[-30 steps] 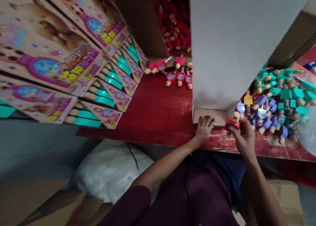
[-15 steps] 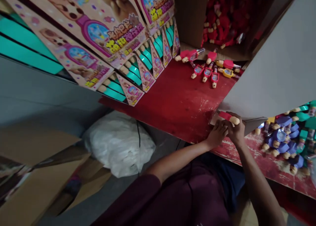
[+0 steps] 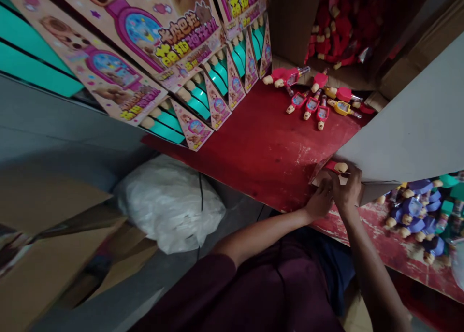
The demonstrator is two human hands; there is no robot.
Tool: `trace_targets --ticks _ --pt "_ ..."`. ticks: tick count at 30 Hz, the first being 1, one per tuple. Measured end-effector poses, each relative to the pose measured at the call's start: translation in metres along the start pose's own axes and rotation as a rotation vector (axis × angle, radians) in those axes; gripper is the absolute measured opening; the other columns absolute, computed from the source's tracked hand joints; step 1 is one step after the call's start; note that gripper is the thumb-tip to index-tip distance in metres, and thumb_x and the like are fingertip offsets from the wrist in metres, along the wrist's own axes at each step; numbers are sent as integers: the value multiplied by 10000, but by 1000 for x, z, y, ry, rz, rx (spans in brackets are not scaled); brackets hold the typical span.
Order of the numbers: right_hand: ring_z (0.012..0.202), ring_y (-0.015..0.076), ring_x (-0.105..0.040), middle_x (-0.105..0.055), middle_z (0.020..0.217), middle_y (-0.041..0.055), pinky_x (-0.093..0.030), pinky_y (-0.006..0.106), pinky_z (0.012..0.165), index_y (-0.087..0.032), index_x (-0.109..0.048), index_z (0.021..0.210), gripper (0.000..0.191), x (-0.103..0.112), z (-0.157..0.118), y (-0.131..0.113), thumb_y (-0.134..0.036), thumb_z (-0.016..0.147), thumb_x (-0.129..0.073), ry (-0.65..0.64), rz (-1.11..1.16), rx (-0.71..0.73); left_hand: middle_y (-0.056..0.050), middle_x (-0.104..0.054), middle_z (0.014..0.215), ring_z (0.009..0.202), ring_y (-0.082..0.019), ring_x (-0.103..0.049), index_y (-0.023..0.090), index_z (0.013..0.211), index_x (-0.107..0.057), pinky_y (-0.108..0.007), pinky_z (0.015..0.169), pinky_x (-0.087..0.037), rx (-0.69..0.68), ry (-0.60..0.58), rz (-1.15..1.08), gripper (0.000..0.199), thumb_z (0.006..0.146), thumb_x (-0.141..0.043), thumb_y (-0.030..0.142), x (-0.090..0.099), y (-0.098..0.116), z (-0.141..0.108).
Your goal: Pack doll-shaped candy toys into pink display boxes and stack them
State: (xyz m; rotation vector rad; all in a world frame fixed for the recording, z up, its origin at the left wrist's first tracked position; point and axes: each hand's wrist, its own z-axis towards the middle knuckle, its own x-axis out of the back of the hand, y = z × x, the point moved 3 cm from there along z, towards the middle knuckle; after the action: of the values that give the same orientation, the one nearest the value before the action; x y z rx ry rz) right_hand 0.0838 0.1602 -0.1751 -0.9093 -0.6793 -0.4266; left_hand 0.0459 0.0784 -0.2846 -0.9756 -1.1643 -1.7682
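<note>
A white-backed cardboard display box (image 3: 406, 138) stands at a slant on the red table, its low front tray facing me. In that tray lies a red toy (image 3: 331, 165) with a tan animal head. My right hand (image 3: 348, 189) is curled over the tray with its fingers closed around the toy's head end. Just left of it, my left hand (image 3: 321, 200) is closed on the near edge of the tray; its fingertips are partly hidden.
Several red toys and a yellow toy (image 3: 341, 108) lie on the red table (image 3: 253, 148) before a carton of red toys (image 3: 339, 37). Filled display boxes (image 3: 195, 129) stand left. Purple and green toys (image 3: 416, 211) are heaped right. A white sack (image 3: 170, 206) sits below.
The red toy has gone lower into the tray, and my right hand has shifted with it. My left hand stays by the tray edge. The view has shifted slightly.
</note>
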Motion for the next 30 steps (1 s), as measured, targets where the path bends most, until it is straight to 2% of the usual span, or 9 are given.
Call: trace_targets --ticks 6,10,13,15,18,20,22,25,30 --pt "1005 233 -608 -579 1156 123 -559 386 808 -204 -634 1128 230 -12 -5 -8 -374 991 -566 104 43 -15 -174 -562 1520 1476 -349 -449 98 1479 -534 -551 1255 -302 -11 23 -9 531 972 -536 256 4 4 -5" --pt "961 226 -620 -576 1197 137 -554 396 813 -188 -607 1277 371 2 -23 1 -406 976 -610 149 67 -98 -121 -725 1227 1257 -273 -613 198 1155 -715 -498 1158 -435 -97 163 -121 293 963 -528 318 41 -20 -37" --pt "1018 262 -616 -603 1169 152 -529 427 855 -156 -606 1293 396 19 -59 22 -415 995 -576 264 18 -245 -121 -713 1054 1098 -232 -644 208 1032 -694 -431 1060 -502 224 411 -142 260 991 -479 348 85 -95 -34" --pt "1055 289 -615 -621 1162 169 -510 456 885 -139 -617 1265 396 25 -83 35 -435 1013 -538 303 -20 -348 -226 -633 1266 1278 -289 -564 110 1241 -633 -488 1126 -442 401 476 -97 395 1032 -399 350 111 -156 0" --pt "1078 310 -621 -641 1156 181 -495 485 914 -141 -619 1252 394 27 -108 38 -446 1024 -520 309 -26 -391 -246 -406 1578 1484 -351 -380 112 1495 -478 -529 1217 -330 706 355 -35 633 1009 -460 516 131 -234 86" --pt "1039 305 -636 -651 1141 180 -502 480 895 -150 -625 1243 372 27 -117 31 -435 1025 -527 310 -29 -369 -218 -245 1691 1564 -439 -203 187 1594 -372 -674 1233 -192 777 210 -50 787 967 -472 652 130 -262 144" --pt "994 299 -651 -659 1130 178 -515 474 867 -158 -631 1239 352 27 -124 22 -420 1022 -540 321 -31 -349 -203 -134 1732 1579 -501 -68 245 1638 -290 -786 1187 -80 809 79 -82 892 921 -460 749 121 -269 186" --pt "981 308 -672 -674 1114 174 -532 477 849 -173 -630 1247 332 28 -137 13 -398 1010 -573 336 -28 -351 -192 -62 1744 1575 -526 32 269 1647 -269 -833 1140 40 800 -42 -61 953 878 -483 790 100 -260 213" --pt "982 314 -703 -706 1105 170 -567 483 837 -184 -637 1224 302 28 -160 11 -387 1011 -569 313 -1 -416 -145 -65 1753 1587 -489 46 277 1633 -313 -806 1153 101 713 -51 18 888 905 -467 762 79 -239 191"
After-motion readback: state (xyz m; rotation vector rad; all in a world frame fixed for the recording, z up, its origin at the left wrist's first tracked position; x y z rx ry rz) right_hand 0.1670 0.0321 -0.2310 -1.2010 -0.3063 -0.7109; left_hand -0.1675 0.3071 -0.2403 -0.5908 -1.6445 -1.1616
